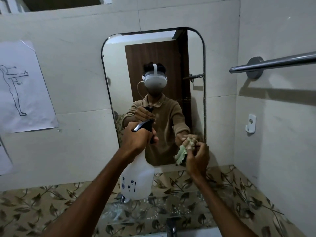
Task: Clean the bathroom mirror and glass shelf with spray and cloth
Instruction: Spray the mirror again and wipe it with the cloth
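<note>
A paper sheet [24, 86] with a line-drawn figure hangs on the pale tiled wall at your left. Your left hand [136, 139] clamps the translucent plastic spray bottle [138, 178] before the rounded mirror [153, 93]. Your right hand [198, 156] pinches a crumpled green cloth [182, 153] against the mirror's lower corner. The glass shelf [153, 212] lies below. A metal towel bar [273, 63] juts from the right wall.

Little readable text is showing. A paper sheet [25, 86], taped to the wall well left of the hand gripping the spray bottle [136, 178], is carrying a line drawing of a figure with a small mark that seems to read "90°". Blue flower prints and a line on the bottle are carrying no legible words. A wall hook [251, 123], far right of the cloth hand, is showing only a flower emblem.
</note>
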